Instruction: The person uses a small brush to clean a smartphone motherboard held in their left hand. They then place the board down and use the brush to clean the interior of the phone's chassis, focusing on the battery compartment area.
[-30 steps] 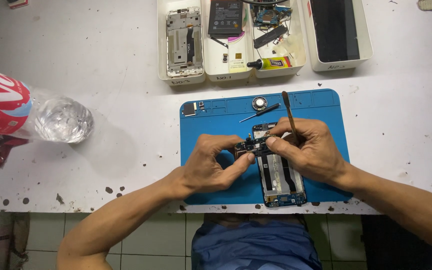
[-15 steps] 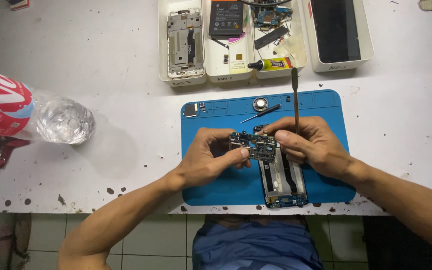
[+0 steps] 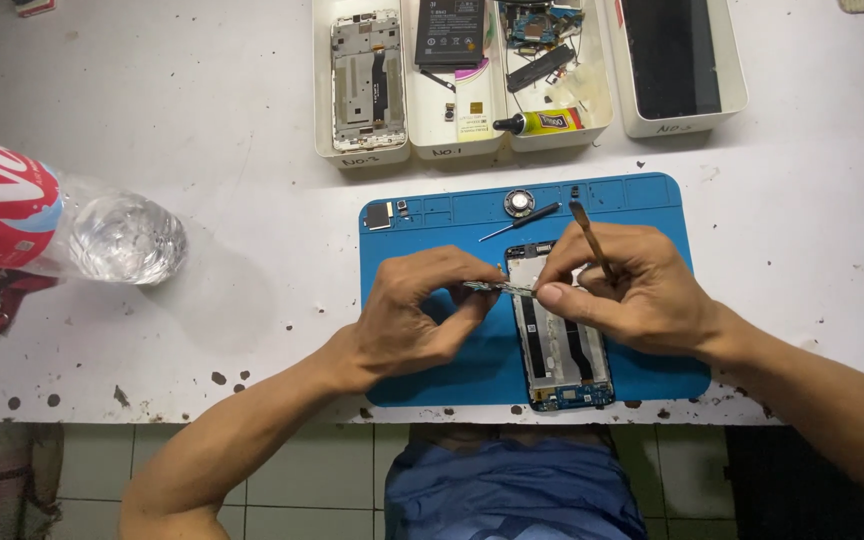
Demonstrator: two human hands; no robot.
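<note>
Both hands meet over the blue work mat (image 3: 652, 370) at the near edge of the white table (image 3: 252, 130). Between them is a small circuit board (image 3: 500, 289), seen nearly edge-on, its long axis running left to right just above the top end of the opened phone frame (image 3: 560, 350), whose own long axis runs near to far. The left hand (image 3: 414, 320) pinches the board's left end, its fingers (image 3: 472, 272) closed down on it from the far side with the thumb underneath. The right hand (image 3: 624, 290) closes thumb and forefinger on the board's right end, and a slim brown-handled tool (image 3: 590, 238) is clamped in the same hand, its shaft pointing away to the far side. Neither hand is nearer; each has an end. On the mat beyond the hands lie a round speaker part (image 3: 519, 202) and a small black screwdriver (image 3: 522, 221). White trays (image 3: 372, 155) of phone parts stand farther off, and a clear water bottle (image 3: 72, 230) lies well to the left.
</note>
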